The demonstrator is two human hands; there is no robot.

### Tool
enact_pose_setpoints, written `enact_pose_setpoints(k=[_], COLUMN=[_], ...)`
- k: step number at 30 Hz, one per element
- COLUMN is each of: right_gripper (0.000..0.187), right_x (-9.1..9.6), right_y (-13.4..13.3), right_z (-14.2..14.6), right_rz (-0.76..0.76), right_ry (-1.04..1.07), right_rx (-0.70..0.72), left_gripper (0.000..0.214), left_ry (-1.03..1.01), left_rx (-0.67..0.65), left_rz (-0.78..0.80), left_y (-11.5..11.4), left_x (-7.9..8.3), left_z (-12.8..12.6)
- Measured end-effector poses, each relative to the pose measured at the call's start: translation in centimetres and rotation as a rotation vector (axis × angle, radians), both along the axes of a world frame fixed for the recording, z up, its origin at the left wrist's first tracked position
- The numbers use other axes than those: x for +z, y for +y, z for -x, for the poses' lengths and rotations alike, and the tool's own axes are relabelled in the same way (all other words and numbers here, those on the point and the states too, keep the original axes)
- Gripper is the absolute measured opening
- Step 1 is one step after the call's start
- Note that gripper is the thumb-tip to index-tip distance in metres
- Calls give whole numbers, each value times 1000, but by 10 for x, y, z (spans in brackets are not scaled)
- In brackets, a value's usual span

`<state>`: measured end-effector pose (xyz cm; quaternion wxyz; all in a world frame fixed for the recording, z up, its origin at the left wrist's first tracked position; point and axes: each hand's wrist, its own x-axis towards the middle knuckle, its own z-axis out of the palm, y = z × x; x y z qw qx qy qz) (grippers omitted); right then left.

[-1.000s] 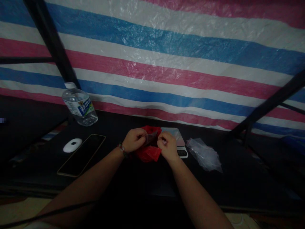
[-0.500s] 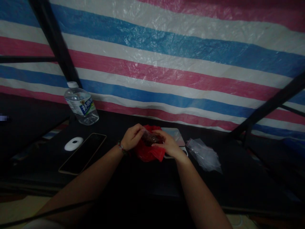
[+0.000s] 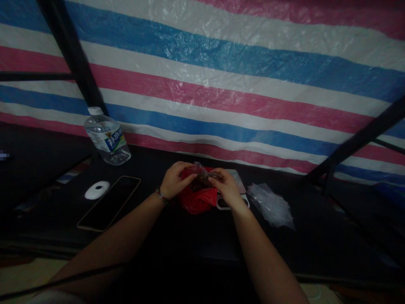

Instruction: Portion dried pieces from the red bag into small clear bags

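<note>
Between my hands is a small clear plastic bag (image 3: 200,167), with dark brown bits around and below it; whether they lie inside it I cannot tell. My left hand (image 3: 177,180) is closed on the bag's left side, thumb toward the middle. From the other side my right hand (image 3: 225,185) pinches it with thumb and fingers. Under both hands lies a crumpled red plastic bag (image 3: 198,202), open at the top. Just right of it, partly behind my right hand, is a flat pale device (image 3: 236,179) with a white lower edge, perhaps a small scale.
A stack of clear zip bags (image 3: 274,207) lies to the right. On the left are a phone (image 3: 109,203), a white oval object (image 3: 97,190) and a clear bottle (image 3: 109,137). Black metal bars (image 3: 71,55) and a striped plastic sheet (image 3: 221,88) rise behind the black table (image 3: 196,236).
The clear bag's top now stands up between my fingers. My right hand has shifted from spread fingers to a pinch, and more of the pale device's lower edge shows.
</note>
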<state>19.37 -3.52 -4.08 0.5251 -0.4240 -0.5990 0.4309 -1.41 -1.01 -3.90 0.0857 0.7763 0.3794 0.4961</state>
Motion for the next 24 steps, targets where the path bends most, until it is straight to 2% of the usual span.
enact_pose_setpoints(k=[3,6,9,13,15,18,21,24], right_gripper=[24,26,30,33,34,30,24,18], right_x=[1,2,1,-3,-3,0,4,9], right_y=[-1,-2,-1,4,7,7,4,-1], right_z=[1,1,-1,-4,-6,-8,-10,-9], right_rz=[-1,61,114,32,-11,-46,-114,-184], right_ry=[1,40,66,95,126,124,4,-186], right_rx=[-13,-6,-50,-132,-186,-269,-302,-280], left_gripper=[21,16,17,20,20,19,19,22], left_ry=[-9,-26,-96,-66,-21,-2,-11,57], left_rx=[-6,-47,-144,-292,-289,-202,-120,-141], left_rz=[45,64,90,117,95,64,76,52], left_y=[3,7,8,6,5,4,3,2], left_x=[-3,-7,-9,-7,-5,-3,-1,0], left_z=[-1,0,0,0,0,1,2,2])
